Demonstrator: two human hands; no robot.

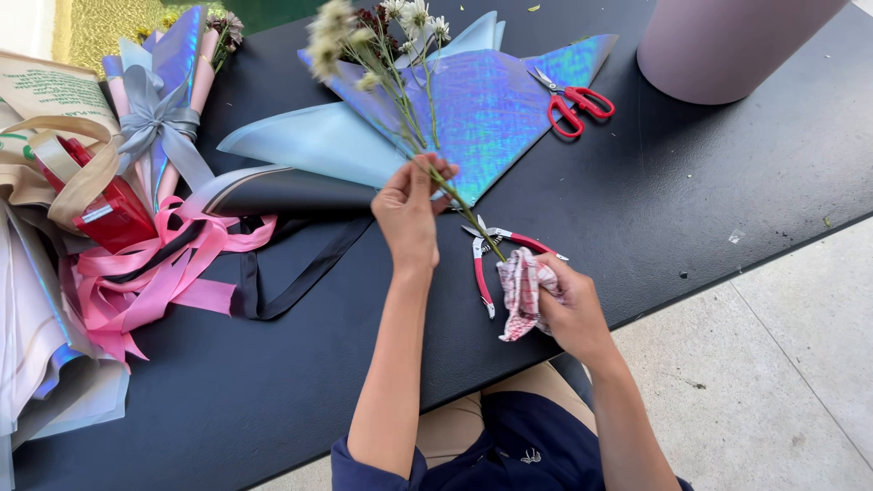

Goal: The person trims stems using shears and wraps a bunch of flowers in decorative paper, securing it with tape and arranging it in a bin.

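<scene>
A black desk [709, 182] beside a pale tiled floor [782, 364], seen from above. The left hand [407, 211] is closed around a small bunch of flower stems [414, 118], gripping them at about mid-length and holding them tilted over a sheet of iridescent blue wrapping paper [491, 109] that lies flat on the desk; the white blooms [332, 32] point away from the person. The right hand [564, 305] is pinched around a red-and-white checked cloth [522, 291], pressed to the lower stem ends. Just behind the cloth, red-handled pruning shears [482, 264] rest on the desk; red scissors [573, 105] lie farther off, at the paper's corner, near a large mauve roll [727, 45]. At left are a finished bouquet with a grey bow [159, 118], pink ribbon [155, 273] and black ribbon [300, 273]. The stems appear light, thin and easily bent, and the heads fragile; a hold on the bare mid-stem, clear of blooms, seems soundest. The paper looks slick and crease-prone.
</scene>
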